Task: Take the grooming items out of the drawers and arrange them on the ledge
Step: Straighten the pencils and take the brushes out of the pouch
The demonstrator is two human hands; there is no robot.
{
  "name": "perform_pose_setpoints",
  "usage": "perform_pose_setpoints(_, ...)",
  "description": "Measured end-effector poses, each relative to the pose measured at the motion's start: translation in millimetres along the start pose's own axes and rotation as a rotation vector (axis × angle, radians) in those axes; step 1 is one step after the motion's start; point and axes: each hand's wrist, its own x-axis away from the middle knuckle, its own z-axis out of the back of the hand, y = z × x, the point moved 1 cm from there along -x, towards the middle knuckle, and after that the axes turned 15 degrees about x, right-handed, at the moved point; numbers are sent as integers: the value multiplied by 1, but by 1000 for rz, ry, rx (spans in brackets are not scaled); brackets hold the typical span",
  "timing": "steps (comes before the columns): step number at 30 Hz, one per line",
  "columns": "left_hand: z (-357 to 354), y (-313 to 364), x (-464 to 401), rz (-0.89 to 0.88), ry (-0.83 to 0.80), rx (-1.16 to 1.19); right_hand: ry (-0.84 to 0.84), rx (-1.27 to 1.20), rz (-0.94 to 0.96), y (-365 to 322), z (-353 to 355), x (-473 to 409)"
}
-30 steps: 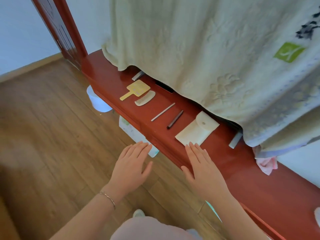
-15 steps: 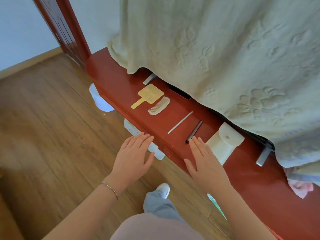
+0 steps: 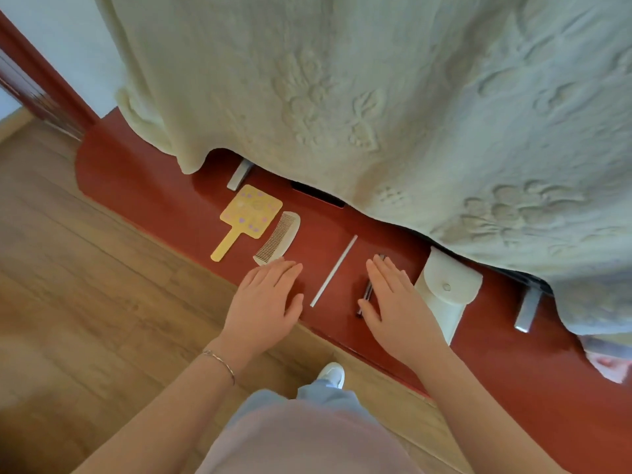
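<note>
Hands flat with fingers straight on the ledge, left hand and right hand flank the white stick, its length running seven to one o'clock, equally near both.

Thin silver bracelet — left wrist, pale lilac top, white shoe

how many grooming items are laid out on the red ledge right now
5: yellow hand mirror at left, white comb beside it, thin white stick between the hands, dark pen-like item partly under the right hand, white pouch right. The blanket may hide more.
</note>
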Motion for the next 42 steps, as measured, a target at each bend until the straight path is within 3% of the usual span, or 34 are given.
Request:
perform_pose_setpoints(13,-17,-10,-62,-279,-174,101,-42,-137,-335,-22,-6,-18)
perform_pose_setpoints(21,-31,6,-89,-172,-396,-79,-12,-222,-475,-41,1,-28)
perform_pose_setpoints(28,-30,1,-91,-184,-424,-12,1,-258,-526,-45,9,-27)
perform_pose_setpoints(31,-23,-5,-84,-164,-382,100,36,-401,-608,-49,17,-36)
perform_pose_setpoints(37,-4,-10,-61,-199,-246,215,-37,-1037,-808,-45,14,-70)
perform_pose_setpoints(42,4,-12,-55,-174,-201,265,-23,-1113,-767,-51,17,-85)
